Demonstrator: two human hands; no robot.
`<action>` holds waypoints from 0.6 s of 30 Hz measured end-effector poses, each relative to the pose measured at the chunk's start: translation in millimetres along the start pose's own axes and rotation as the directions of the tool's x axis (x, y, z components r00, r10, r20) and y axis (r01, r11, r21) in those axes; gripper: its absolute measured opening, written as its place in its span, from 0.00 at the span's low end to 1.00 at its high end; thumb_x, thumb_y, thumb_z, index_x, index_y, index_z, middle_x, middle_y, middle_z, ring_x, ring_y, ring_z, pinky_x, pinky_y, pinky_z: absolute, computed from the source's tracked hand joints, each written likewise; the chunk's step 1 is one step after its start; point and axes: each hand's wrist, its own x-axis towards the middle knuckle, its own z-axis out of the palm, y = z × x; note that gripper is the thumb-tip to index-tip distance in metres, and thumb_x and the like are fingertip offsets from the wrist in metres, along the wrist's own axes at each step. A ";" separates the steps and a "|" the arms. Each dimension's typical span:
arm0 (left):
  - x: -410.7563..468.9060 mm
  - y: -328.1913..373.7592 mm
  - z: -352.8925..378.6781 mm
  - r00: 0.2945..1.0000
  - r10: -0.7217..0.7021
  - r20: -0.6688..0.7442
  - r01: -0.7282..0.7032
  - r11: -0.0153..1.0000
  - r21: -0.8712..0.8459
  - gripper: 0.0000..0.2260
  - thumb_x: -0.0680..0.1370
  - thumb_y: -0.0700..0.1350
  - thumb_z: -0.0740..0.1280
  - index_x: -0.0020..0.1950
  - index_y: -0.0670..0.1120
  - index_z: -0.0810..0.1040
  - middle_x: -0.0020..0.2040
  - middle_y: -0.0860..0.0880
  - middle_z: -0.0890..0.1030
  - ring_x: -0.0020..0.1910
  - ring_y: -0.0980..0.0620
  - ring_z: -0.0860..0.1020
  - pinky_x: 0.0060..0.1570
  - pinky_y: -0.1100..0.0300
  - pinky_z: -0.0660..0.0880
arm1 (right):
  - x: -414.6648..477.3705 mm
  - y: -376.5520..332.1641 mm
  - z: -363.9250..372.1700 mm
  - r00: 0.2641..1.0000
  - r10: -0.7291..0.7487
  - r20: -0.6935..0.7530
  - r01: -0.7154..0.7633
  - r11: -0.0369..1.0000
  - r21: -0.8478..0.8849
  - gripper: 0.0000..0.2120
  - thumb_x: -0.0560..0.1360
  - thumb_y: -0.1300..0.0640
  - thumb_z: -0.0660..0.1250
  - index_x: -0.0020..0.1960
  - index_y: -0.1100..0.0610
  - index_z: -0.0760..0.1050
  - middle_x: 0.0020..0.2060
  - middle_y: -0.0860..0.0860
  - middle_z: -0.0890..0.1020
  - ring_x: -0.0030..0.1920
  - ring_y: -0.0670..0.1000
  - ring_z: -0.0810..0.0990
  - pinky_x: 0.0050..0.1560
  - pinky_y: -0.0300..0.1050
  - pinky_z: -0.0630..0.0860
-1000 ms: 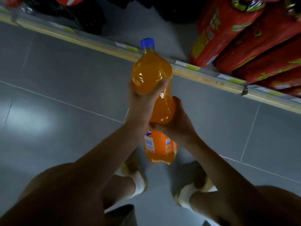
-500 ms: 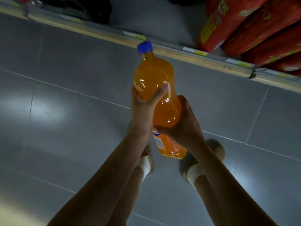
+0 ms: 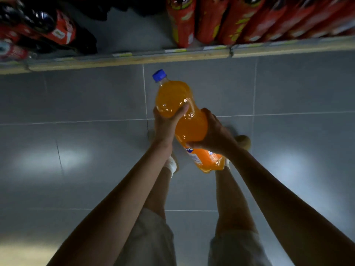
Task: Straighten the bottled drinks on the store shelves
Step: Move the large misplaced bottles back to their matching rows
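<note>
Gripping orange bottle (image 3: 180,116) w/ both: left hand (image 3: 166,125) upper, right hand (image 3: 215,134) mid.

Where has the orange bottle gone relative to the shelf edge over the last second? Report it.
Yes. The orange bottle, in both hands, has drawn back from the shelf edge; its blue cap now lies over floor.

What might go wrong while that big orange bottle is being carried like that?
The bottle is tilted in mid-air over the hard floor, so a slip could drop it near the feet. Left hand and right hand both grip its smooth middle, nothing supports its base. The shelf gap sits between tightly packed red bottles, easy to knock.
</note>
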 end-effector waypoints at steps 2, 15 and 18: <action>-23.8 10.6 16.2 1.000 0.020 0.023 -0.021 0.998 0.057 0.36 0.71 0.51 0.72 0.75 0.51 0.57 0.69 0.46 0.70 0.66 0.43 0.71 0.64 0.43 0.71 | -31.7 -1.8 -21.2 0.999 0.014 -0.053 -0.011 0.998 0.054 0.52 0.60 0.44 0.80 0.73 0.54 0.54 0.66 0.56 0.70 0.62 0.58 0.74 0.56 0.52 0.73; -225.1 89.3 189.5 0.941 0.109 0.321 -0.204 0.938 0.280 0.39 0.65 0.54 0.73 0.72 0.53 0.58 0.66 0.46 0.72 0.62 0.45 0.73 0.63 0.42 0.71 | -238.0 44.9 -180.8 0.927 0.179 -0.330 -0.056 0.935 0.351 0.53 0.58 0.40 0.79 0.73 0.50 0.54 0.68 0.54 0.69 0.63 0.59 0.73 0.57 0.54 0.73; -264.2 92.9 241.2 0.911 0.106 0.398 -0.242 0.920 0.309 0.41 0.63 0.56 0.73 0.72 0.54 0.58 0.66 0.47 0.72 0.62 0.45 0.74 0.62 0.44 0.72 | -280.4 75.7 -219.3 0.906 0.178 -0.385 -0.017 0.922 0.386 0.54 0.58 0.42 0.80 0.74 0.53 0.54 0.69 0.55 0.68 0.64 0.58 0.72 0.60 0.54 0.72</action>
